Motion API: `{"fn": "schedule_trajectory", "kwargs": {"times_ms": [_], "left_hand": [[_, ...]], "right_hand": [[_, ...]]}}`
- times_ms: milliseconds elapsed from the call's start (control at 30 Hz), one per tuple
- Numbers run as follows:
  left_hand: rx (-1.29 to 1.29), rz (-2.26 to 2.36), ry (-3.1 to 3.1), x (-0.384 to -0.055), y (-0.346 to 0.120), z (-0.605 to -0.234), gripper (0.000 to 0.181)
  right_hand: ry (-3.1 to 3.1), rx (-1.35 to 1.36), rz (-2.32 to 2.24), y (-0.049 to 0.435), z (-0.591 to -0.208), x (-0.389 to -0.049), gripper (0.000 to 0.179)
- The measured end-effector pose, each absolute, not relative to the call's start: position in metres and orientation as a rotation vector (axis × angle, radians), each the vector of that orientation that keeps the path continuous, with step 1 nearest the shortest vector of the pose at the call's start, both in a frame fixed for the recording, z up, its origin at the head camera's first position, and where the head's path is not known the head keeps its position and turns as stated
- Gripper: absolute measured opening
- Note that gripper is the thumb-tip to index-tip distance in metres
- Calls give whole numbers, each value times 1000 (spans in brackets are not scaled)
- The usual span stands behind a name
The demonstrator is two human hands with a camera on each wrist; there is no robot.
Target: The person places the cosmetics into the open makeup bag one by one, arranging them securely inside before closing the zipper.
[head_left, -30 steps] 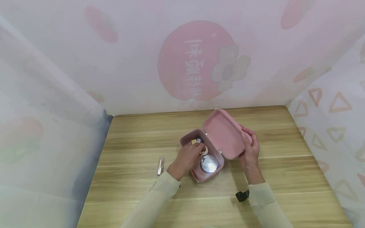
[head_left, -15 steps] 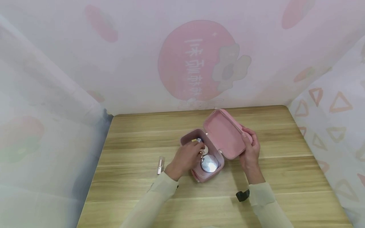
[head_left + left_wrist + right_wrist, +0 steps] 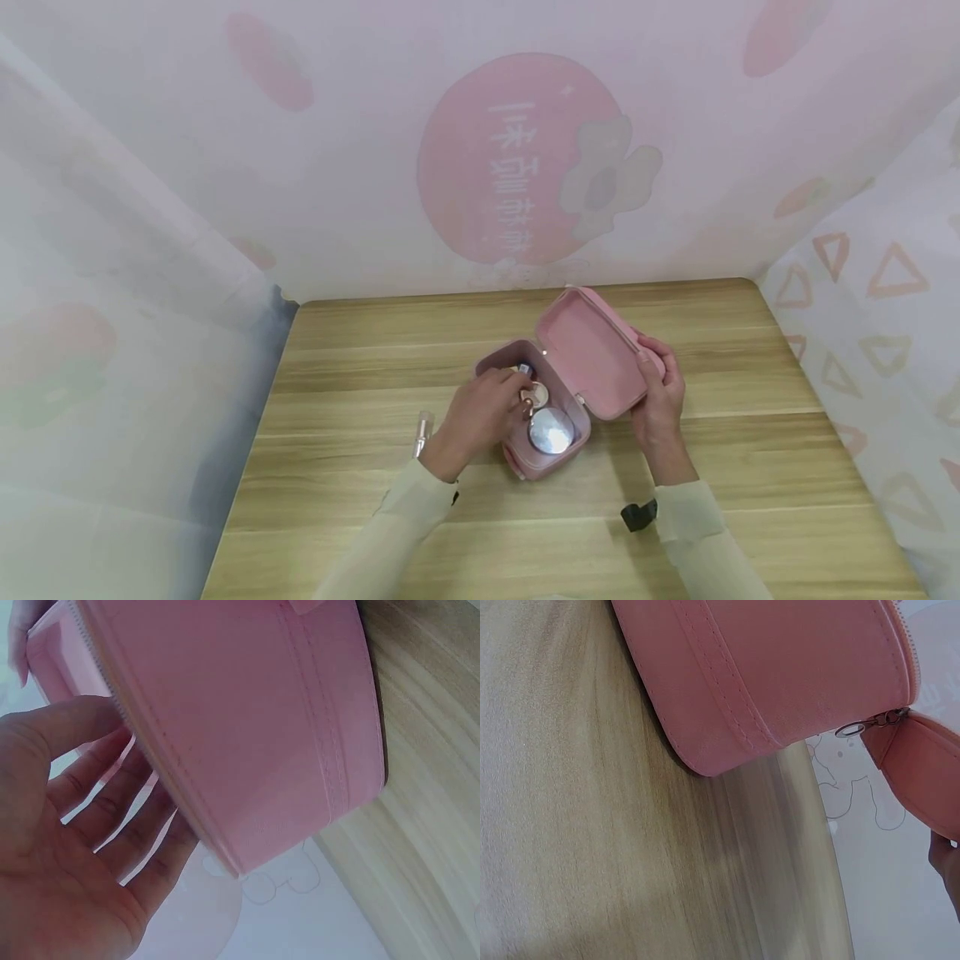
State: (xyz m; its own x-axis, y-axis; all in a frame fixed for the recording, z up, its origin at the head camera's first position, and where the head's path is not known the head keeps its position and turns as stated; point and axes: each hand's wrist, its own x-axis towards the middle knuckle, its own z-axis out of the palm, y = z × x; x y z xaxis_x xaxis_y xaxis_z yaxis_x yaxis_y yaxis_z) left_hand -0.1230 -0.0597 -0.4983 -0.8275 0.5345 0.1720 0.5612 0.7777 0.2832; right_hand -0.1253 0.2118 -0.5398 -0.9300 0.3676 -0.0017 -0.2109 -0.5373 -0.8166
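A pink zip-up cosmetic case (image 3: 534, 468) stands on the table with its lid (image 3: 592, 354) folded back to the right. My right hand (image 3: 660, 396) grips the lid's outer edge, thumb on the inside. My left hand (image 3: 474, 417) reaches over the rim, fingers bent down among the contents; in the left wrist view the case wall (image 3: 225, 727) hides the fingertips. I cannot tell whether they hold anything. Near them lie a small round white item (image 3: 537, 393) and a shiny silver disc (image 3: 551, 431). A small white-topped piece (image 3: 524, 368) sits behind.
Left of the case a lipstick-like clear and silver tube (image 3: 423, 427) lies on the wooden table (image 3: 360, 375), close by the left wrist. A metal zip pull (image 3: 851, 730) hangs at the case's edge. Printed sheets (image 3: 352, 167) surround the table.
My left hand has drawn back slightly down and left, showing more of the round white item and covering the yellow piece. The right hand and lid have stayed in place.
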Motion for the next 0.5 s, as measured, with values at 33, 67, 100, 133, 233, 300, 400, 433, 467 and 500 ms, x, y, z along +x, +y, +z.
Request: {"fn": "schedule_trajectory", "kwargs": {"times_ms": [33, 67, 100, 133, 233, 300, 400, 433, 467, 500], "left_hand": [[-889, -509, -2873, -122, -61, -497, 24], [-889, -512, -2859, -122, -63, -496, 24], [-884, -512, -2845, -121, -65, -495, 23], [-879, -515, -2832, -121, -67, -494, 24], [-863, -525, -2806, -120, -73, -493, 25], [-851, -543, -2797, -120, -77, -492, 25], [-834, -576, -2789, -119, -83, -491, 23], [-830, -587, -2784, -119, -85, -491, 22], [-829, -594, -2772, -118, -86, -491, 22], [-826, -596, -2761, -118, -88, -492, 22]], "right_hand": [[-1286, -251, 2484, 212, -540, -125, 19], [-1287, -254, 2484, 212, -540, -125, 19], [-1288, -256, 2484, 212, -540, -125, 19], [-1289, -258, 2484, 212, -540, -126, 19], [-1287, -255, 2490, 213, -541, -125, 19], [-1287, -251, 2493, 213, -541, -125, 18], [-1283, -248, 2498, 213, -540, -125, 18], [-1284, -248, 2497, 213, -540, -125, 18], [-1284, -248, 2497, 213, -540, -125, 18], [-1287, -248, 2496, 213, -540, -125, 18]]}}
